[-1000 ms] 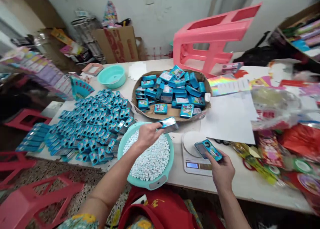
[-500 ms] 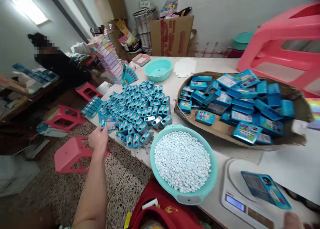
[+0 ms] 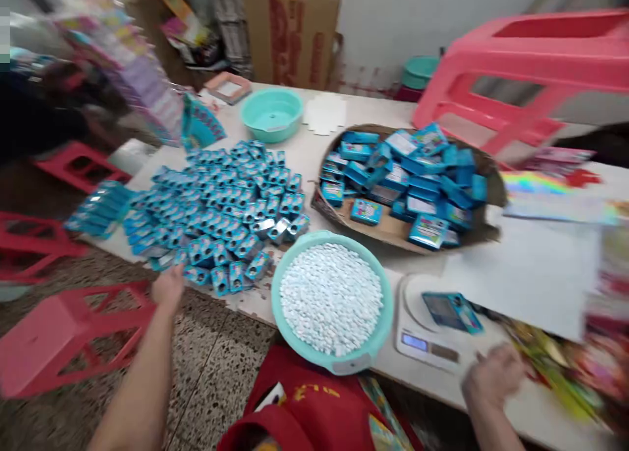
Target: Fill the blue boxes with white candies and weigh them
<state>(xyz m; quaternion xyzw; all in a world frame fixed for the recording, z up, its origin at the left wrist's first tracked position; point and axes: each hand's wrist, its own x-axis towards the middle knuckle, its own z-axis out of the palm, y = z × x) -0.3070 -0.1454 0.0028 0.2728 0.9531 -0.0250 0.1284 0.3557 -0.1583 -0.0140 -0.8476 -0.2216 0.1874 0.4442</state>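
Spreading across the frame, the white table [image 3: 307,155] carries a pink plastic stool [image 3: 515,64] at upper right. A wide heap of small blue boxes [image 3: 221,205] lies left of centre. Right of the heap is a cardboard tray [image 3: 393,231] with larger blue boxes, and below both sits a teal basin of white tablets [image 3: 331,297]. A white kitchen scale [image 3: 427,343] stands just right of the basin.

The blue box [image 3: 452,311] that the right hand [image 3: 494,375] held a second ago now lies flat on the scale's plate. That hand is lower right, apart from it and carrying nothing. The left hand [image 3: 168,287] has swung from above the basin to the heap's near edge at lower left. Blur hides whether its fingers still grip the box it carried there.
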